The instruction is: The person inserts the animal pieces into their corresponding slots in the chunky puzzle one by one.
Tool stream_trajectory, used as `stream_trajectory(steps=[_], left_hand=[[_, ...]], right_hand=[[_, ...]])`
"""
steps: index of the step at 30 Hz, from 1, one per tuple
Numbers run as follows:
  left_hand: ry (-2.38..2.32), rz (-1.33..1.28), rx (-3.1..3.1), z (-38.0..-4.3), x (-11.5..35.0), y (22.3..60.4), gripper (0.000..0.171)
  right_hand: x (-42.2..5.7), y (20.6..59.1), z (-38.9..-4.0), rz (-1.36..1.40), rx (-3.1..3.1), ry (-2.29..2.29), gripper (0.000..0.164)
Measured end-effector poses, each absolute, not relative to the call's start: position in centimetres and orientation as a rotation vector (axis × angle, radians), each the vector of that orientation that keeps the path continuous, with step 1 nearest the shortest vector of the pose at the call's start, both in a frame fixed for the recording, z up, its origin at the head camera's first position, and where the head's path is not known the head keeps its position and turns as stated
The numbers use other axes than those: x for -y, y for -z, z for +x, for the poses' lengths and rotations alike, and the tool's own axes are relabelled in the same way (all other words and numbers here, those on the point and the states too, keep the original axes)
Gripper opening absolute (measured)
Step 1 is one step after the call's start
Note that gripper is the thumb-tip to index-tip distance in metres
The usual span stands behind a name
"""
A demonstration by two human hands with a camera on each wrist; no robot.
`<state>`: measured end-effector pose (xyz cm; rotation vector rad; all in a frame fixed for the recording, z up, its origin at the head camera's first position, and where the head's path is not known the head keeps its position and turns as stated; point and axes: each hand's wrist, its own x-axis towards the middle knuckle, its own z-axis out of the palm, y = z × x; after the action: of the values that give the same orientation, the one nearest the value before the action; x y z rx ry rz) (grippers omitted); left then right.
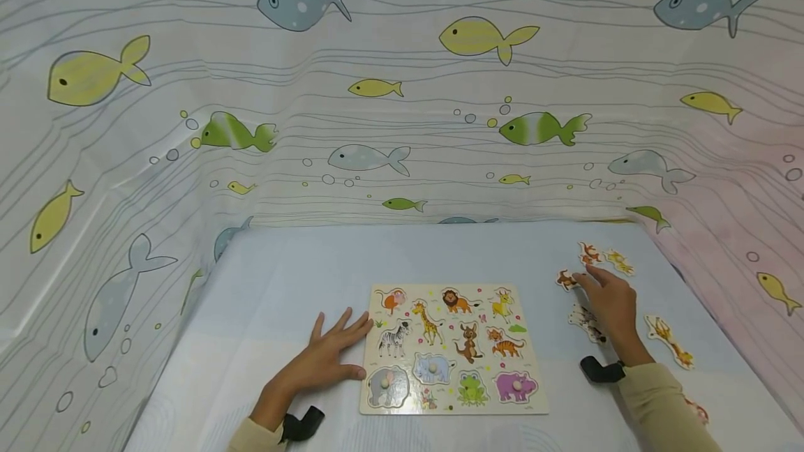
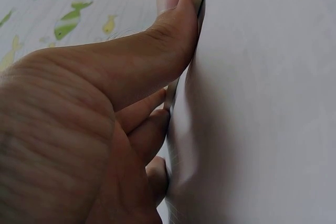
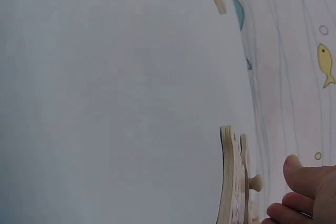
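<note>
On the table lies a wooden animal puzzle board (image 1: 480,403). An elephant piece (image 1: 377,390), a blue-grey animal piece (image 1: 442,375) and a purple hippo piece (image 1: 527,388), each with a knob, sit in it. My left hand (image 1: 317,361), fingers spread, rests at the board's left edge; in the left wrist view its thumb (image 2: 178,19) touches that edge. My right hand (image 1: 612,305) reaches over the loose pieces at the right, its fingertips beside a small brown animal piece (image 1: 565,280). A black-and-white zebra piece (image 1: 585,323) lies partly under this hand. Nothing shows between its fingers in the right wrist view.
Behind the right fingertips lie an orange-brown piece (image 1: 589,252) and a yellow piece (image 1: 620,261). A giraffe piece (image 1: 669,342) is right of the right wrist. One reddish piece (image 1: 696,410) is partly hidden by the sleeve. A fish-patterned sheet (image 1: 377,124) surrounds the table.
</note>
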<state>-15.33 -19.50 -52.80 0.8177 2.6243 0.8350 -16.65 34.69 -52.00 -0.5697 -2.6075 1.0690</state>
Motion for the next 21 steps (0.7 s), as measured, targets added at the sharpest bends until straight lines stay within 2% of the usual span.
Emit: stream_trajectory(steps=[12,21], left_hand=[[-0.833,0.815,-2.630,-15.3,19.6,52.8,0.093],[-0.828,0.814,-2.630,-15.4,19.5,52.9,0.094]], right_hand=[[-34.6,53.3,-17.4,-0.512,2.601,-0.902,0.049],[-34.8,54.0,-17.4,-0.366,2.598,-0.771,0.045]])
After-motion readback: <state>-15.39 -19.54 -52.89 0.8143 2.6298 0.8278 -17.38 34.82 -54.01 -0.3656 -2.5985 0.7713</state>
